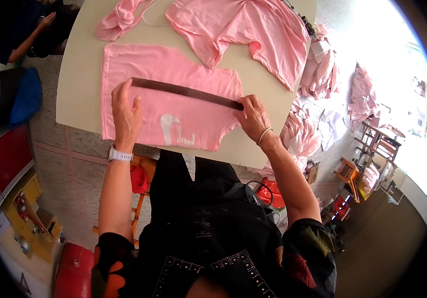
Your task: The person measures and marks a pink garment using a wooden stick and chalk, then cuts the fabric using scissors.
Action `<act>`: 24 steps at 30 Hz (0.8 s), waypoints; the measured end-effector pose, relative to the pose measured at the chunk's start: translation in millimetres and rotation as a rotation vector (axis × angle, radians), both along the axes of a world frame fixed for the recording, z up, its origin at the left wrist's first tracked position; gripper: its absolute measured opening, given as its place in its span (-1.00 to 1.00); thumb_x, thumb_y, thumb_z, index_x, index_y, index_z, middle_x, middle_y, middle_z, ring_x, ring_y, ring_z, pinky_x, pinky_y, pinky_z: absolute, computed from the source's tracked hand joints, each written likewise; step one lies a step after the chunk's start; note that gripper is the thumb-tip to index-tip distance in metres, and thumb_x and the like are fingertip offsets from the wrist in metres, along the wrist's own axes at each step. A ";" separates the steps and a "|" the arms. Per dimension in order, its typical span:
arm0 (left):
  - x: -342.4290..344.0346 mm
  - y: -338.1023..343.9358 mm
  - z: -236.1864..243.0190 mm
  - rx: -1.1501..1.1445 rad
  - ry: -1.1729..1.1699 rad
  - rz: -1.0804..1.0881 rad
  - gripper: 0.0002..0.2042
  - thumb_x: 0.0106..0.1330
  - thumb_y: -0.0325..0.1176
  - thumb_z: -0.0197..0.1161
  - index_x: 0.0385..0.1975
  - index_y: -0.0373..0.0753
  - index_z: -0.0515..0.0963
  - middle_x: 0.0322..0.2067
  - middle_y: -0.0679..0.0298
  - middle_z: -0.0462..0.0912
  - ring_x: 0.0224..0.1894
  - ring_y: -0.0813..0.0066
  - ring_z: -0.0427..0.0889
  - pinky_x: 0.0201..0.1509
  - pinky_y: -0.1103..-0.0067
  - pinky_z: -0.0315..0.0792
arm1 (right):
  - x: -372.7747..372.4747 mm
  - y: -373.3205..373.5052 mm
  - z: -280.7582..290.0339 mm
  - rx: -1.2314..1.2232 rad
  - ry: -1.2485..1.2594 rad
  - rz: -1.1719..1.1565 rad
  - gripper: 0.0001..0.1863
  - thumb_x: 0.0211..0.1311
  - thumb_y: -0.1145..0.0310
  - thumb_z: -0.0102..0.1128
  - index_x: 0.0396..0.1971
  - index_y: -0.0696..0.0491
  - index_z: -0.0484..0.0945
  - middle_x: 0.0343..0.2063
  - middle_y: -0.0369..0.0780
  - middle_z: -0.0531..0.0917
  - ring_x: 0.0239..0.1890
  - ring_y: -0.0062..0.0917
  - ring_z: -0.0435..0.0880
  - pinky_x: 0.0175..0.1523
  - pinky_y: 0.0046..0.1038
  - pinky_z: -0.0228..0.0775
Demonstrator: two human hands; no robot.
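Spread flat on the cream table is a pink garment piece (149, 114) with a white print near its front edge. A long dark brown ruler (186, 91) lies across it, slanting slightly down to the right. At the ruler's left end, my left hand (126, 114) rests on the cloth, thumb and fingers apart, a fingertip by the ruler's tip. My right hand (254, 116) closes on the ruler's right end, just past the garment's edge.
More pink garments (238, 30) and a bunched pink piece (119, 21) lie farther back on the table (77, 94). Pink clothing heaps (300, 129) lie to the right. A wooden stool (146, 171) stands below the table's front edge. Another person's arm (27, 44) shows at upper left.
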State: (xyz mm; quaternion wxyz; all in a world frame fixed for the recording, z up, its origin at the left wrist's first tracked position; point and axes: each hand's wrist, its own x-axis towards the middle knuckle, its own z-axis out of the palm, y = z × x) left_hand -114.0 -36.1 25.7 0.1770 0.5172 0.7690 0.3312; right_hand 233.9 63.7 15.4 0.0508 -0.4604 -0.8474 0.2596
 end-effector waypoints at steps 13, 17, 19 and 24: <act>4.2 16.9 -36.5 -0.129 0.120 0.122 -0.47 0.21 -0.61 0.25 0.22 -0.34 0.35 0.15 -0.02 0.37 0.25 0.01 0.34 0.32 0.27 0.29 | 3.4 11.6 -3.1 -0.100 0.065 -0.034 -0.70 0.08 0.43 0.32 -0.18 0.14 0.48 -0.22 -0.08 0.53 -0.26 -0.13 0.60 -0.14 -0.20 0.49; 3.4 18.0 -33.8 -0.157 0.070 0.138 -0.49 0.20 -0.62 0.24 0.20 -0.32 0.37 0.14 0.01 0.36 0.23 0.04 0.35 0.28 0.30 0.33 | 7.0 13.1 -6.4 -0.082 0.068 -0.025 -0.70 0.07 0.44 0.31 -0.17 0.13 0.48 -0.23 -0.10 0.53 -0.27 -0.15 0.61 -0.15 -0.21 0.50; 1.8 17.4 -33.4 -0.163 0.055 0.139 -0.49 0.20 -0.62 0.24 0.19 -0.32 0.38 0.13 0.02 0.36 0.22 0.05 0.35 0.27 0.31 0.34 | 10.6 15.1 -6.9 -0.124 0.071 -0.048 -0.68 0.06 0.41 0.28 -0.16 0.12 0.49 -0.18 -0.10 0.51 -0.19 -0.11 0.60 -0.05 -0.17 0.49; -1.2 13.6 -35.0 -0.150 0.103 0.087 -0.57 0.25 -0.59 0.20 0.16 -0.30 0.42 0.15 0.09 0.36 0.21 0.19 0.37 0.21 0.43 0.42 | 17.3 20.0 -7.4 -0.046 0.079 -0.027 -0.69 0.07 0.46 0.32 -0.17 0.13 0.49 -0.22 -0.11 0.52 -0.25 -0.19 0.63 -0.14 -0.23 0.52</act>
